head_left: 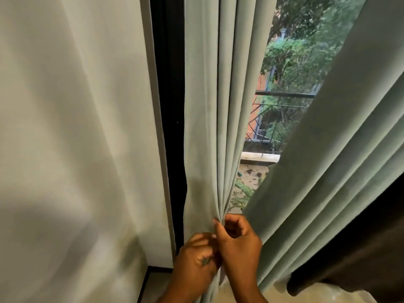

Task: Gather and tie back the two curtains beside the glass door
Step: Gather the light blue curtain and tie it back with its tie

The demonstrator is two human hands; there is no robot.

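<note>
A pale green curtain [209,106] hangs in the middle, its folds bunched together low down. My right hand [237,241] pinches the gathered folds at the bunch. Just below and left of it, my left hand [195,259] curls its fingers round the same curtain. A second pale green curtain [332,162] slants down from the upper right, free of both hands. Between the two curtains the glass door [284,88] shows. No tie-back is visible.
A white wall [76,127] fills the left, with the dark door frame [170,106] beside it. A dark brown cloth [360,248] hangs at the lower right. Outside are a balcony railing [282,119] and trees.
</note>
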